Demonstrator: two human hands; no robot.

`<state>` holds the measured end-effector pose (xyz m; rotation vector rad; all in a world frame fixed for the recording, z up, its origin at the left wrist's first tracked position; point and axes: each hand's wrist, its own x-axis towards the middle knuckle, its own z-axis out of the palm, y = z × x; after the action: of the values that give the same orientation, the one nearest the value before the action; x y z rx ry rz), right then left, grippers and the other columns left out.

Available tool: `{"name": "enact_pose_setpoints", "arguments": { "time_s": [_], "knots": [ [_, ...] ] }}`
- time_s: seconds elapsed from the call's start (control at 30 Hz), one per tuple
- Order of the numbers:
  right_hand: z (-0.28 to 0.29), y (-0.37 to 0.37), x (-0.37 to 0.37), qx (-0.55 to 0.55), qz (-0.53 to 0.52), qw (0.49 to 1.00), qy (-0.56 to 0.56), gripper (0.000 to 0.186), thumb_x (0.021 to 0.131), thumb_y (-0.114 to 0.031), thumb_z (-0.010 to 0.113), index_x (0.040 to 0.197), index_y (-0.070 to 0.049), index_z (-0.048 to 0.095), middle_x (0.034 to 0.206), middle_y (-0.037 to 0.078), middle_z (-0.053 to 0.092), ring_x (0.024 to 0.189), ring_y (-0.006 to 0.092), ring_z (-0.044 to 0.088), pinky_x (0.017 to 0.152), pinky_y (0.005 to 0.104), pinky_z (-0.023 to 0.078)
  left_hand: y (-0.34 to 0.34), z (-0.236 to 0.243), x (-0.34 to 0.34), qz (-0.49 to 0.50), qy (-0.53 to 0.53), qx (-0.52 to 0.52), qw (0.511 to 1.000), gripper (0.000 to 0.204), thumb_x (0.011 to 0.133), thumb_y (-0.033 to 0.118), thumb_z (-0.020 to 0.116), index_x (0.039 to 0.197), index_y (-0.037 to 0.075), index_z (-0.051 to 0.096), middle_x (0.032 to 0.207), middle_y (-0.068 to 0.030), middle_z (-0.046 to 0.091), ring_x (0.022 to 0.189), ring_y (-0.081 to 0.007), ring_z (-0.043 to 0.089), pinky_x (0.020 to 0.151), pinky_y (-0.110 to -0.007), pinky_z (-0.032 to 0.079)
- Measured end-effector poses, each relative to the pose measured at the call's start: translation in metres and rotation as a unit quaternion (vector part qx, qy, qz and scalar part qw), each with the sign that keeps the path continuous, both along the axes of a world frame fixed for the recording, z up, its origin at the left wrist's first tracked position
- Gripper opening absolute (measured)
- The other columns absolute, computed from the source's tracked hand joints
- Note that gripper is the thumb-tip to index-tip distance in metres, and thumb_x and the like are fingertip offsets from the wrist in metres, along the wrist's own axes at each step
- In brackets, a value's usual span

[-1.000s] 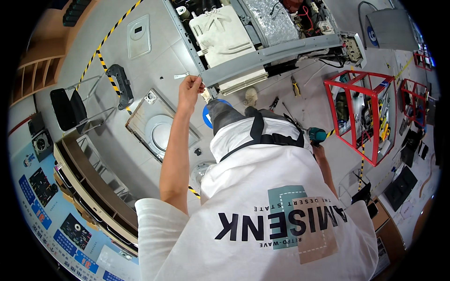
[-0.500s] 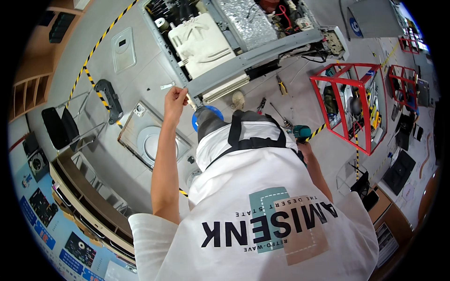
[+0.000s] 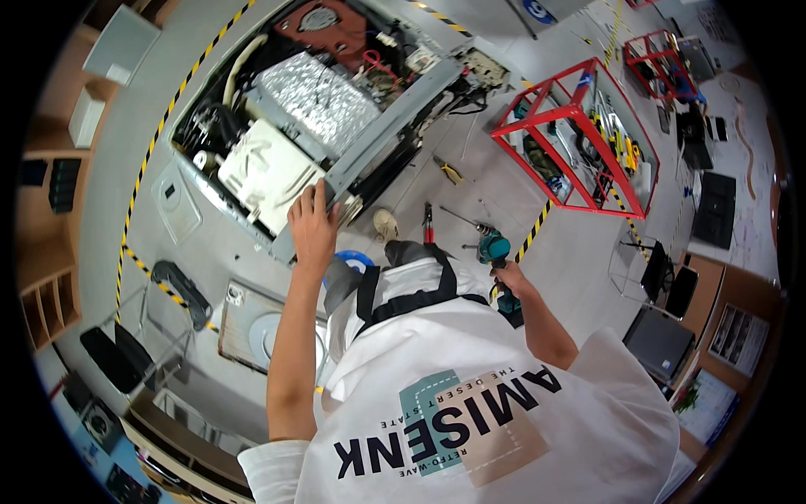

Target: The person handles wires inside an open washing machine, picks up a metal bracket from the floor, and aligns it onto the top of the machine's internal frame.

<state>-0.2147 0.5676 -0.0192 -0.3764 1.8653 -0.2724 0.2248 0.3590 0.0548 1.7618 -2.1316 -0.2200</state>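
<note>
Ahead of me stands an opened washing machine, with a grey metal crossbar [image 3: 390, 126] along its near side. Inside it are a white plastic housing [image 3: 267, 175], a silver foil-covered block [image 3: 317, 105] and a reddish-brown part [image 3: 319, 29]. My left hand [image 3: 312, 233] lies on the crossbar beside the white housing, its fingers stretched forward and apart; nothing shows in its grasp. Lower right, my right hand [image 3: 514, 281] is wrapped round the grip of a teal and black cordless drill [image 3: 494, 247]. A long thin bit points from the drill toward the machine.
Red-and-black pliers [image 3: 429, 225] and yellow-handled pliers [image 3: 449, 171] lie on the floor. A red-framed tool cart [image 3: 579, 109] stands to the right. Left of me are a front panel with a round opening [image 3: 239, 336], a dark plastic part [image 3: 180, 292] and a folding chair [image 3: 122, 357].
My view has swung right and the machine has shifted left in it. My left hand has opened from a pinch and moved onto the crossbar. The drill has come forward, more into view.
</note>
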Motion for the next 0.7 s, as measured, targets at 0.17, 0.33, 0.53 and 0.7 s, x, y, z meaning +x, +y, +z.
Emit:
{"name": "enact_pose_setpoints", "arguments": {
  "time_s": [0.17, 0.33, 0.53, 0.7],
  "knots": [
    [0.001, 0.01, 0.006, 0.014, -0.027, 1.0, -0.002, 0.019, 0.072, -0.009, 0.065, 0.086, 0.0, 0.056, 0.061, 0.007, 0.052, 0.047, 0.0161, 0.051, 0.042, 0.0306, 0.042, -0.004, -0.005, 0.003, -0.038, -0.008, 0.007, 0.999, 0.054, 0.085, 0.02, 0.063, 0.134, 0.006, 0.046, 0.118, -0.0138, 0.052, 0.105, -0.0323, 0.05, 0.091, -0.042, 0.04],
    [-0.012, 0.025, 0.0, 0.052, -0.033, 0.998, 0.0, 0.022, 0.073, -0.01, 0.067, 0.09, -0.001, 0.057, 0.063, 0.006, 0.054, 0.048, 0.0158, 0.053, 0.043, 0.0296, 0.044, -0.01, -0.007, 0.006, -0.067, 0.001, -0.001, 0.998, 0.058, 0.085, 0.015, 0.064, 0.139, 0.015, 0.043, 0.119, -0.0182, 0.05, 0.103, -0.0361, 0.049, 0.089, -0.045, 0.041],
    [-0.015, 0.038, -0.003, 0.038, -0.05, 0.998, 0.004, 0.022, 0.073, -0.011, 0.068, 0.089, 0.001, 0.058, 0.064, 0.008, 0.056, 0.047, 0.0165, 0.054, 0.042, 0.0298, 0.045, -0.007, -0.007, 0.008, -0.082, -0.002, 0.021, 0.996, 0.055, 0.086, 0.013, 0.063, 0.138, 0.017, 0.046, 0.12, -0.0199, 0.049, 0.103, -0.0381, 0.048, 0.089, -0.046, 0.041],
    [-0.014, 0.039, -0.003, 0.029, -0.058, 0.998, 0.021, 0.021, 0.073, -0.01, 0.068, 0.088, 0.002, 0.058, 0.063, 0.009, 0.057, 0.046, 0.0167, 0.055, 0.042, 0.0294, 0.044, -0.004, -0.009, 0.017, -0.098, -0.004, 0.029, 0.995, 0.055, 0.085, 0.012, 0.063, 0.138, 0.018, 0.046, 0.122, -0.022, 0.049, 0.103, -0.039, 0.048, 0.09, -0.048, 0.04]
  ]
}}
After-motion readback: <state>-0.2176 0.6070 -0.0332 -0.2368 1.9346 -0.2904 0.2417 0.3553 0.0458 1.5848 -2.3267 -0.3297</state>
